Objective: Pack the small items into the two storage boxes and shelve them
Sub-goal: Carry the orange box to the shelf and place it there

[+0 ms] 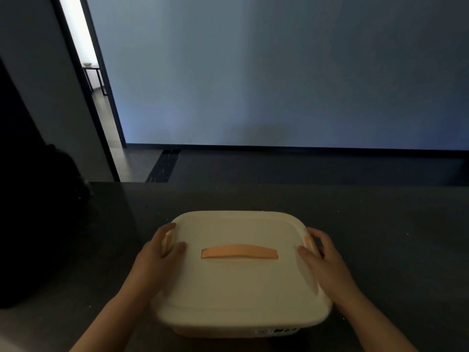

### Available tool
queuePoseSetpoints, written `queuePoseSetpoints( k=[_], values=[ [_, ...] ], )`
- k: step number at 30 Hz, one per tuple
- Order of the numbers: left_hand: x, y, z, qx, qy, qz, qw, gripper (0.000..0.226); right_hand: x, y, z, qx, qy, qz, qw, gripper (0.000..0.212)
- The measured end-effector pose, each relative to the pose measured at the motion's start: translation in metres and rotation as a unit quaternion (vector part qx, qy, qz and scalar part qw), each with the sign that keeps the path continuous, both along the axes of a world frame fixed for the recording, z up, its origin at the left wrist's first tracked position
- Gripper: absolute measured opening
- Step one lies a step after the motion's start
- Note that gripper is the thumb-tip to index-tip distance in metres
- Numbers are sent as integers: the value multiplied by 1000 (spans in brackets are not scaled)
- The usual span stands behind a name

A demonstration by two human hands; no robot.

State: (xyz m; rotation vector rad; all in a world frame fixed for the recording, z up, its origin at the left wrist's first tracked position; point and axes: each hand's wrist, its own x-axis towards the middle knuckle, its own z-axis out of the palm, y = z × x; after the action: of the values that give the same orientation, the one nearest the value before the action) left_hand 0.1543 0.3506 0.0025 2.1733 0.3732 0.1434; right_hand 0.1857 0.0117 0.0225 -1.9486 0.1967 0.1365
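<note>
A cream storage box [238, 283] with its lid on sits on the dark counter [380, 237] right in front of me. An orange handle [239, 251] lies flat across the middle of the lid. My left hand [160, 252] grips the box's left side, thumb on the lid and fingers curled over the left latch. On the opposite side, my right hand [322, 252] grips the edge at the orange right latch [309, 242], thumb on the lid. The box's contents are hidden, and only one box is in view.
A large dark shape [38, 224] stands at the counter's left end. Beyond the counter's far edge lie a dark floor and a blue-grey wall [279, 72]. A bright doorway [91, 72] opens at the upper left, with a small table seen through it.
</note>
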Motion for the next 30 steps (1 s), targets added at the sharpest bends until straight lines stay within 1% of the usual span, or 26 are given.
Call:
queuePoseSetpoints(
  k=[5,8,11,13,15,17,22,25,28,30],
  values=[
    [-35,0,11,2,-21,26,999,53,-22,1,10,7,-33,20,999,42],
    [-68,1,20,16,-32,54,998,51,-33,6,19,4,-46,52,998,45],
    [-110,0,25,12,-34,105,994,50,-41,17,26,-21,-65,112,991,46],
    [-142,-2,30,-4,-29,142,989,47,-46,26,28,-36,-74,166,983,40],
    [-179,-8,33,-4,-25,183,983,43,-53,36,29,-31,-86,217,972,35],
    [-220,-21,37,11,-34,237,971,39,-61,45,29,-19,-99,270,957,34],
    [-327,-68,44,77,-53,394,914,43,-93,77,30,-1,-115,417,901,35],
    [-395,-101,46,82,-52,469,878,45,-130,98,28,30,-111,492,863,34],
    [-467,-141,44,92,-32,557,824,43,-179,119,20,54,-100,573,811,34],
    [-515,-171,42,78,-46,608,789,43,-221,133,17,68,-70,634,767,34]
  ],
)
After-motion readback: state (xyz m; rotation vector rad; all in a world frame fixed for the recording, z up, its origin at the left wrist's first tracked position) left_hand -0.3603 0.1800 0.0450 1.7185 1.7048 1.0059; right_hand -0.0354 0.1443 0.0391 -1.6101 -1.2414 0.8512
